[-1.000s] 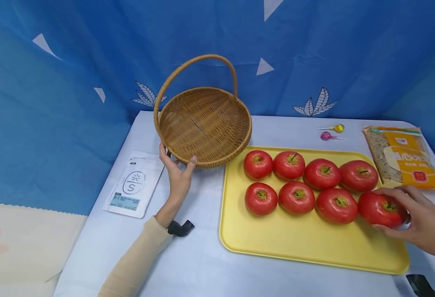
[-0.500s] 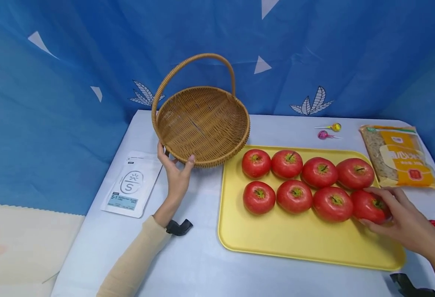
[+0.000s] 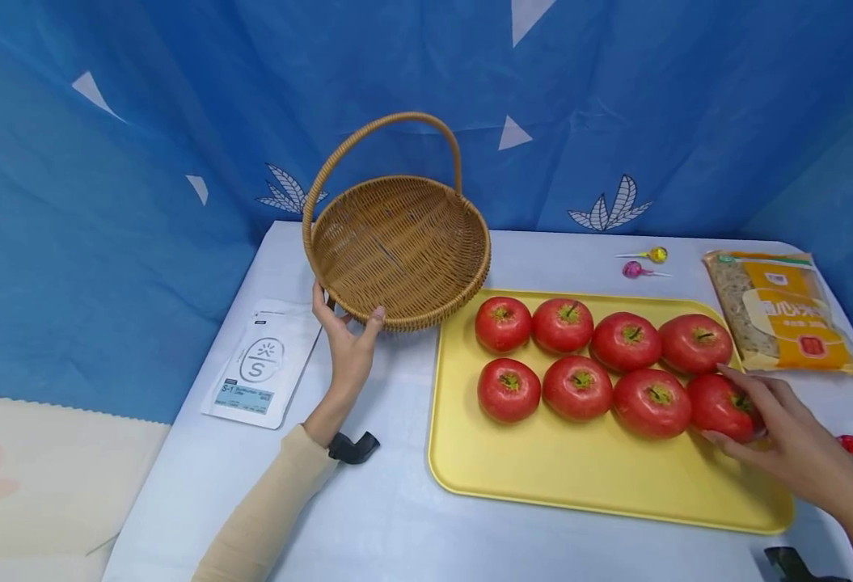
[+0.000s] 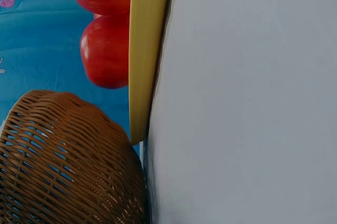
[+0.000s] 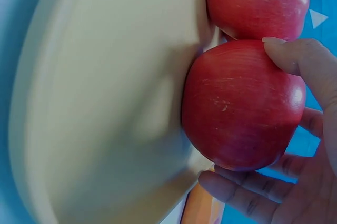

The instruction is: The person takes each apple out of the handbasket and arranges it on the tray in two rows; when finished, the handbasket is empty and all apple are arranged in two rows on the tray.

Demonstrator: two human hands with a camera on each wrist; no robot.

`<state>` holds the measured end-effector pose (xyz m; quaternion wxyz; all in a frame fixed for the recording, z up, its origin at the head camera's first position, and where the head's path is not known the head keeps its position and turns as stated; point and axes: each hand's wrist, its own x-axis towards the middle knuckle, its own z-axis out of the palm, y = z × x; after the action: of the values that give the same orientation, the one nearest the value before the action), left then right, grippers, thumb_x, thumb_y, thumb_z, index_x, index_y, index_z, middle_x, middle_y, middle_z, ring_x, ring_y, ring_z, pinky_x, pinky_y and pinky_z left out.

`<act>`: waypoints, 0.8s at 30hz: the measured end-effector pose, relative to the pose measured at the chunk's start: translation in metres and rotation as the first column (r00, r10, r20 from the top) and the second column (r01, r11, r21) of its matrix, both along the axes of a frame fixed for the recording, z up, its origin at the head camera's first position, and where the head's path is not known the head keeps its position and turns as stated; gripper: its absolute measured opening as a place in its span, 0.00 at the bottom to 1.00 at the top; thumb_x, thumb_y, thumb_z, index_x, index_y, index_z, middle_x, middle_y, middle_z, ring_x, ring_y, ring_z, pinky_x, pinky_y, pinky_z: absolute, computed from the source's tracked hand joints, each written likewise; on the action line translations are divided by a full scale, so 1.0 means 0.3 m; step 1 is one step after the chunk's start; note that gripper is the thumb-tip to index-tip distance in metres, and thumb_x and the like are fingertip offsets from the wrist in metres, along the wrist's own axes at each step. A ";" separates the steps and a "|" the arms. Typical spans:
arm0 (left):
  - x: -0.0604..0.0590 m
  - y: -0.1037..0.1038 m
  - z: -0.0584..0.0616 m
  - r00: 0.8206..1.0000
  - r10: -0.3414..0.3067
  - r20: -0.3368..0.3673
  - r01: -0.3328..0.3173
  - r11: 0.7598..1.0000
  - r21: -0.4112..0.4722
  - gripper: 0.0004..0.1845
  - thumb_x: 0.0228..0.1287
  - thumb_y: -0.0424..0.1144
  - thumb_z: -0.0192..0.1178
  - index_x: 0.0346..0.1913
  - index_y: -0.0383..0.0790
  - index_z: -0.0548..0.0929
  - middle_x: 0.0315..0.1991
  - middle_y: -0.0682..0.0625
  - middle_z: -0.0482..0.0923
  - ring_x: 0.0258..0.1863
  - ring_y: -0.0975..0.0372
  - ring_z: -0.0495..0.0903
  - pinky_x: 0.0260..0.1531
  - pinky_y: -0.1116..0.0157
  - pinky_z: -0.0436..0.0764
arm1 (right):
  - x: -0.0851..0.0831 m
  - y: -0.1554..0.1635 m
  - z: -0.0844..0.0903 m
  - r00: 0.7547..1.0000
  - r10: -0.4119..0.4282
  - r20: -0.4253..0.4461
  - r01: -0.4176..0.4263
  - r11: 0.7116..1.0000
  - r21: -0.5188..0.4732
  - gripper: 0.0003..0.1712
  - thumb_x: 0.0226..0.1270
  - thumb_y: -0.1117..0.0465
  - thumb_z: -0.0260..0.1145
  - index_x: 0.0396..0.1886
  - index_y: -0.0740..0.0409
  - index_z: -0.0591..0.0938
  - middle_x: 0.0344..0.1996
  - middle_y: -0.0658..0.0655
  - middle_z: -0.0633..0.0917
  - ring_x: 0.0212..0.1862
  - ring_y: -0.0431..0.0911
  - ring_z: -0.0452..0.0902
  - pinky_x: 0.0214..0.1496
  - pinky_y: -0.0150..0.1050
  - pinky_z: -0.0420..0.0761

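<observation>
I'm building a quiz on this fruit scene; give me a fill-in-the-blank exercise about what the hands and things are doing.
1. The yellow tray holds ____ red apples in two rows.
2. The left hand holds the rim of the wicker ____.
3. The right hand has its grip on the apple at the ____ end of the near row.
4. Two ____ lie on the table behind the tray.

Missing words: eight; basket; right; lollipops

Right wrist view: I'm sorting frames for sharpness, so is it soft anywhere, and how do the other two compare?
Right wrist view: the gripped apple and fingers are fairly sharp, the yellow tray blurs toward the left edge. Left wrist view: basket weave crisp, tablecloth featureless. Head view: evenly lit, sharp, soft shadows, slight wide-angle bending at the edges.
</observation>
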<state>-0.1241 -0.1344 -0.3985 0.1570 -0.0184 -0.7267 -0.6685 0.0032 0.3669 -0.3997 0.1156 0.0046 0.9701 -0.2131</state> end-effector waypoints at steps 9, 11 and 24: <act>-0.005 -0.003 0.007 1.000 -0.001 0.008 0.001 0.999 -0.032 0.52 0.63 0.35 0.59 0.77 0.37 0.31 0.77 0.37 0.29 0.72 0.39 0.50 0.65 0.43 0.56 | 0.008 -0.028 0.024 0.998 -0.015 -0.057 0.017 0.999 0.036 0.62 0.49 0.53 0.79 0.78 0.57 0.51 0.61 0.80 0.55 0.56 0.73 0.54 0.42 0.68 0.75; -0.004 -0.004 0.007 1.000 0.004 0.008 -0.004 0.999 -0.035 0.52 0.63 0.35 0.59 0.77 0.37 0.31 0.77 0.37 0.29 0.72 0.40 0.50 0.66 0.44 0.56 | 0.008 -0.043 0.034 0.995 -0.011 -0.102 0.015 0.999 0.041 0.63 0.47 0.55 0.80 0.78 0.57 0.52 0.61 0.79 0.56 0.56 0.73 0.54 0.41 0.68 0.76; -0.035 -0.039 -0.060 0.998 0.004 0.070 0.001 0.998 -0.068 0.55 0.64 0.40 0.62 0.77 0.47 0.29 0.78 0.45 0.30 0.76 0.48 0.45 0.67 0.48 0.55 | -0.003 -0.162 0.103 0.967 0.059 -0.246 -0.025 0.990 0.139 0.61 0.40 0.52 0.83 0.74 0.52 0.61 0.63 0.76 0.61 0.60 0.73 0.57 0.41 0.73 0.71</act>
<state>-0.1347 -0.1462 -0.4167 0.1311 0.0004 -0.7541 -0.6435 0.0023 0.3181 -0.3687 -0.0035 -0.0352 0.9890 -0.1437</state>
